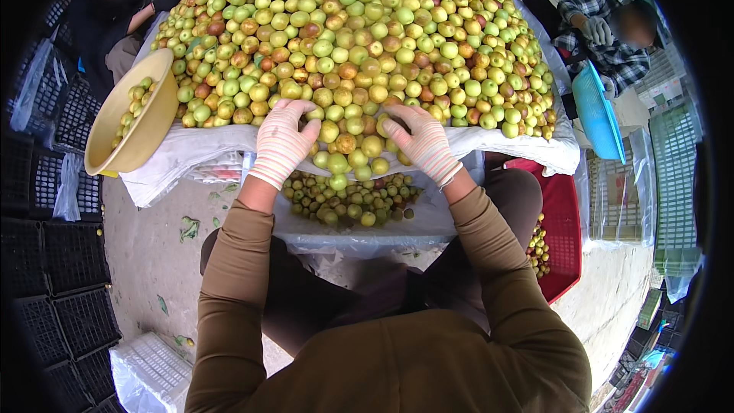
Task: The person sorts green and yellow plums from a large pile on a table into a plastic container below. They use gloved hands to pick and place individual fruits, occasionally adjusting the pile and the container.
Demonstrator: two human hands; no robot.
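A large heap of green and reddish jujubes [344, 40] lies on a table covered with white cloth [223, 140]. At the heap's near edge are both my hands, in striped knit gloves. My left hand [285, 140] curves its fingers against fruit on the left side. Opposite it, my right hand [424, 140] rests with bent fingers against the fruit. Between them jujubes spill over the table edge towards a plastic-lined crate [367, 242] below, which holds more jujubes [355, 201]. Whether either hand grips a single fruit cannot be told.
A yellow basin [157, 120] with jujubes tilts at the left table edge. To the right stand a red plastic basket [565, 241] and a person holding a blue basket [596, 112]. Another person [97, 17] sits at upper left. Black crates [74, 258] are stacked at left.
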